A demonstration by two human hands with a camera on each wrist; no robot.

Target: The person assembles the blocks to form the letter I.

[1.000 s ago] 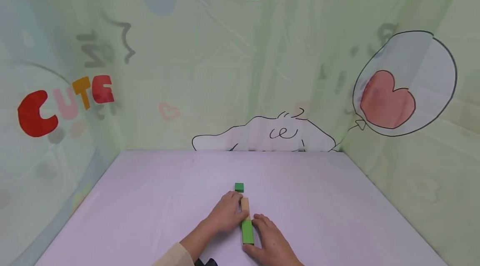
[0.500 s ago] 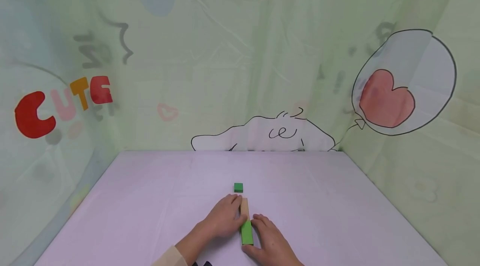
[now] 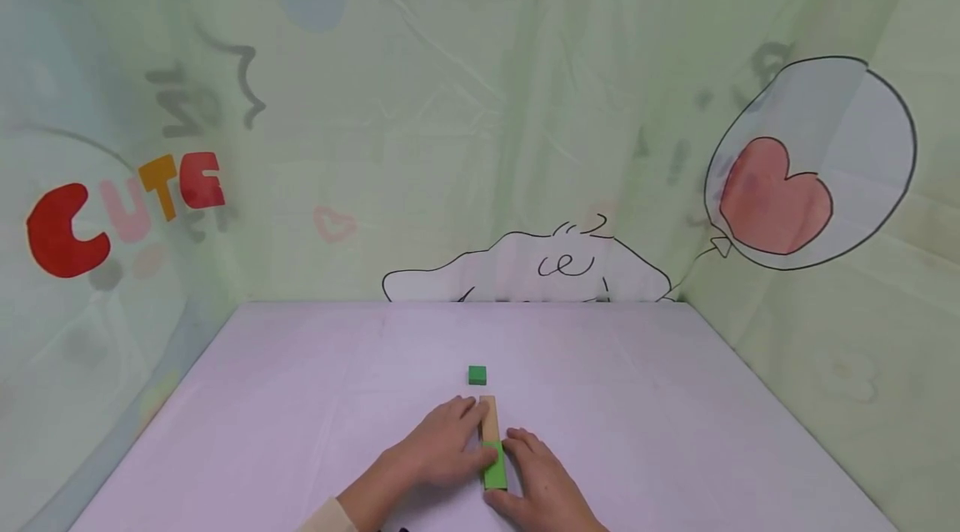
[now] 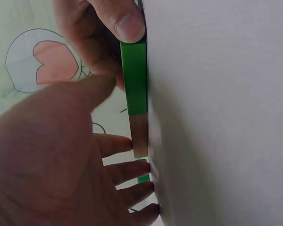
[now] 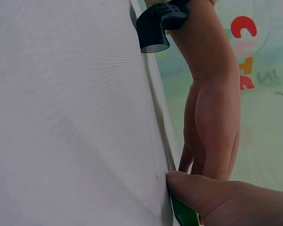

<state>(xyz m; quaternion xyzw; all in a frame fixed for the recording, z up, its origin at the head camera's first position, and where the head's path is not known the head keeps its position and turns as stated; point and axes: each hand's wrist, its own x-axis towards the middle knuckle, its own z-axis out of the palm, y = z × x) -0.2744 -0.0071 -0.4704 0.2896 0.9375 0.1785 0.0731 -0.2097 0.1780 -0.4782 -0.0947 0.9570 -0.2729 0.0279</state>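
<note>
A bright green block (image 3: 495, 478) and a plain wooden block (image 3: 489, 419) lie end to end in one line on the white tabletop. My left hand (image 3: 442, 444) is along their left side, fingers fairly straight. Its thumb reaches the green block, and a fingertip touches the wooden one in the left wrist view. At the near end, the thumb of my right hand (image 3: 543, 482) presses the green block, while its bent fingers lie along the right side. Just past the wooden block, a small dark green cube (image 3: 477, 375) sits apart.
A printed curtain (image 3: 450, 140) with cartoon drawings encloses the back and sides of the white table (image 3: 600, 365). A black device (image 5: 162, 23) is strapped at the left wrist.
My left hand has slid slightly nearer along the blocks, its fingertips drawing back from the green cube. My right hand and the blocks stay nearly where they were.
</note>
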